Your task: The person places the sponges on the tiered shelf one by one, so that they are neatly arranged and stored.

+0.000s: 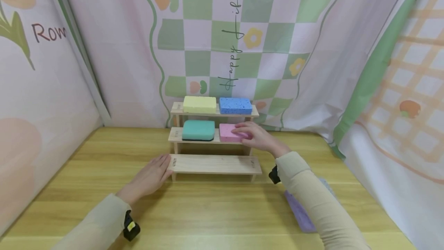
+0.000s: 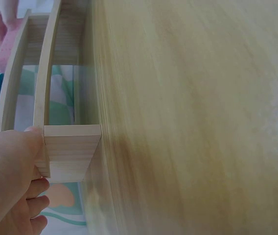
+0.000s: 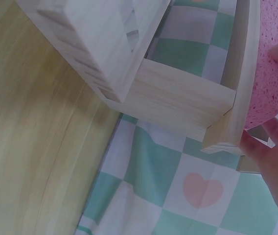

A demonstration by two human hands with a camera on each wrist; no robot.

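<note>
From my feed, the right hand [image 1: 258,138] pinches the pink sponge [image 1: 227,132], which sits on the right side of the middle tier of a three-tier wooden rack [image 1: 215,164]. Fingers cover the sponge's right end, and I get its porous face only in the right wrist view, cut by the frame edge. The left hand [image 1: 152,171] holds the left end of the bottom tier, thumb at the front edge, fingers bent; their contact is partly hidden. Hands well apart.

Left of the pink one: teal sponge [image 1: 198,130], dark underside. Top tier: yellow sponge [image 1: 199,104] and speckled blue sponge [image 1: 235,105], side by side. My right sleeve [image 1: 308,188] blocks most of a purple item [image 1: 300,211] on the table [image 1: 215,211]; probably a cloth, and I can't make out the greyish bit behind it.

Writing: "Happy Life" runs sideways up the checked backdrop [image 1: 197,1]. Left curtain [image 1: 52,76] reads "Row" or "Rom", last letter lost at the fold. Small marks on the tier ends: unreadable.
</note>
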